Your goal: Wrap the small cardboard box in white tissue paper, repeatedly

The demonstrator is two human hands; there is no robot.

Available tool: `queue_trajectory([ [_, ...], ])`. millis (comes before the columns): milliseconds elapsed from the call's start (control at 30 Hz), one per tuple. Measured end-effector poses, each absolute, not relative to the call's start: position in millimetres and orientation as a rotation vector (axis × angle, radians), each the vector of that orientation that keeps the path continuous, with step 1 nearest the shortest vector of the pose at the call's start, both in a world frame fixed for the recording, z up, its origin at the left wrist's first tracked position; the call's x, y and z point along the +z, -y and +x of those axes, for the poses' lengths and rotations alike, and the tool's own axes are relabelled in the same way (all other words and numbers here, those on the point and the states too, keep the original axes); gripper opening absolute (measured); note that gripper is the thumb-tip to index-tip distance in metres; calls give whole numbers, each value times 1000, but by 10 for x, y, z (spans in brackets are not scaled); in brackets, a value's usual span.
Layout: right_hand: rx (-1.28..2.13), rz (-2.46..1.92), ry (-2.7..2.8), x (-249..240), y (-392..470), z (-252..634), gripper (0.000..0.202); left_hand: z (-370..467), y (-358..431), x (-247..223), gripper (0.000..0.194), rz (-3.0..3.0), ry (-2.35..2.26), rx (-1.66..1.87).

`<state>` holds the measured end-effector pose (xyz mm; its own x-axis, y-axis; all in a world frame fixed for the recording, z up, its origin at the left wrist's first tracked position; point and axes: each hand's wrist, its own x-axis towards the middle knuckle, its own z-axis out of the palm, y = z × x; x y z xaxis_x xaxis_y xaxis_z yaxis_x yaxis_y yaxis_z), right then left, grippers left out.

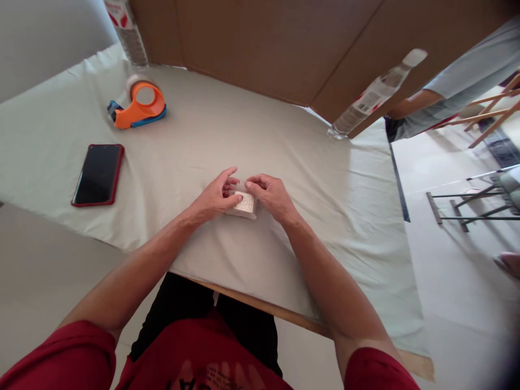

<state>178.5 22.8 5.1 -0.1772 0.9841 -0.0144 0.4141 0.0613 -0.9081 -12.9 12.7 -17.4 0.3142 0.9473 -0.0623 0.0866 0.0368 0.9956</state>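
Note:
A small whitish box (247, 203) with fine print or a pattern on its top lies on the cloth near the table's front edge. My left hand (217, 196) holds it from the left, the thumb pressed on its top and the other fingers curved behind it. On the right side, my right hand (273, 196) is close against the box, with thumb and forefinger pinched together above its far corner. Whatever may be between those fingertips is too small to make out.
On the left lie a phone (98, 176) in a red case and an orange tape dispenser (140, 111). Behind stands a brown cardboard panel (260, 43), with a water bottle (132, 40) on the left and another bottle (371, 100) on the right. Another person's arm (416, 103) shows beyond.

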Motion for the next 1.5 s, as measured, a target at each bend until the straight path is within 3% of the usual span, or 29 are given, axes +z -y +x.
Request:
queue_trajectory([
  [233, 1103, -1405, 1679, 106, -228, 1695, 24, -136, -132, -151, 90, 1374, -1038, 851],
  [500, 888, -1410, 1709, 81, -228, 1708, 16, -137, -150, -134, 92, 1368, -1052, 810],
  [967, 1029, -1235, 1877, 199, -167, 1784, 10, -129, -122, -13, 82, 1345, -1022, 815],
  [1133, 878, -1236, 2005, 190, -90, 1816, 14, -127, -111, -32, 69, 1392, -1033, 823],
  [1333, 378, -1169, 2250, 117, 132, 1836, 25, -136, -105, -42, 76, 1385, -1011, 844],
  [1500, 91, -1161, 2377, 9, 298, 1850, 29, -145, -111, -45, 68, 1363, -1022, 836],
])
